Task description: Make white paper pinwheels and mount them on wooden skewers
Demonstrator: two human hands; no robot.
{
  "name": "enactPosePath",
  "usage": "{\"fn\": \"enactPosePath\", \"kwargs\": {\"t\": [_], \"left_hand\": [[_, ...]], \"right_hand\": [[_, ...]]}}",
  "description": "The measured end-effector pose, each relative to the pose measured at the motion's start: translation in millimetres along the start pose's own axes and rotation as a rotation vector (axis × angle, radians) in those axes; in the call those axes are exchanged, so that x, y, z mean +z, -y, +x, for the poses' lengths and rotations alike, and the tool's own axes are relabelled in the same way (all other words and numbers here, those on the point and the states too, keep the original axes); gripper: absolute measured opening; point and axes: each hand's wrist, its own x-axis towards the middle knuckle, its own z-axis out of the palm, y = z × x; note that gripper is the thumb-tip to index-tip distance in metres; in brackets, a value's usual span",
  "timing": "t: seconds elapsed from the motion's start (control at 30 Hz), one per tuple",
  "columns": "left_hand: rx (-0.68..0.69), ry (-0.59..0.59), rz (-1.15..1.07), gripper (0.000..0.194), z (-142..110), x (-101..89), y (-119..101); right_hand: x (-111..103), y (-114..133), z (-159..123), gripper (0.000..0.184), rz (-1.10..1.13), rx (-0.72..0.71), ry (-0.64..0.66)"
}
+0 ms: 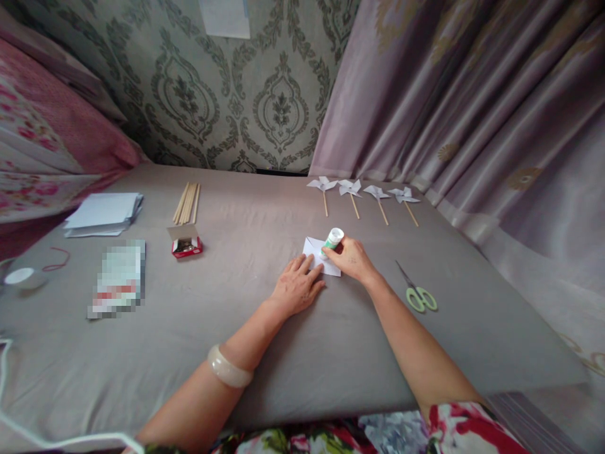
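My left hand (297,287) lies flat with fingers stretched out, pressing down the near edge of a white folded paper square (314,248) on the grey cloth. My right hand (350,258) is closed round a green-and-white glue stick (333,241), whose tip rests on the paper. A pale bangle (228,369) sits on my left wrist.
Several finished white paper pinwheels on sticks (363,192) lie in a row near the curtain. Green-handled scissors (416,291) lie to the right. Wooden sticks (187,203), a small red box (186,244), a stack of white paper (104,213) and a tape roll (21,277) lie to the left.
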Motion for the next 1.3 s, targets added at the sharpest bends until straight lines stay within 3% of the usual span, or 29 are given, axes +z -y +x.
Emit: {"fn": "enactPosePath", "kwargs": {"t": [0.37,0.57,0.97,1.3], "left_hand": [[-0.031,0.052,0.008,0.052,2,-2.3,-4],[-0.019,0.008,-0.002,0.050,1,-1.0,-2],[-0.014,-0.022,0.026,0.051,7,1.5,-3],[0.008,0.007,-0.023,0.052,8,2.3,-2]], "right_hand": [[5,6,3,0.016,0.013,-0.062,0.007],[7,1,3,0.018,0.007,-0.013,-0.033],[9,8,4,0.016,0.001,-0.058,-0.020],[9,7,-1,0.014,-0.022,-0.075,-0.037]]}}
